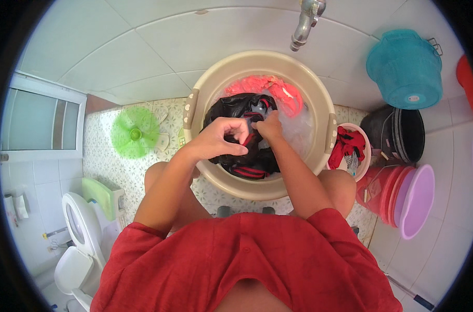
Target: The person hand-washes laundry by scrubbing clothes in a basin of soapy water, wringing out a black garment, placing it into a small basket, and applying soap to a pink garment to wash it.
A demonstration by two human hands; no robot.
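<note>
A large beige basin (265, 58) sits on the floor before me, holding cloudy, sudsy water. In it lies a wet, shiny black garment (234, 106) with red striped trim, bunched up toward the basin's left side. My left hand (221, 138) is over the garment, fingers curled and thumb a little apart, with a bit of red trim at the fingertips. Just right of it, my right hand (269, 127) is closed on the black cloth; its fingertips are partly hidden. Behind the black garment, a coral-pink cloth (288, 96) floats near the far wall of the basin.
A metal tap (305, 26) juts from the wall above the basin. To the right are a small tub of red clothes (348, 148), black buckets (410, 135), tipped red buckets (377, 192), a purple basin (418, 203) and a hanging teal bucket (405, 67). A green fan (135, 133) stands left.
</note>
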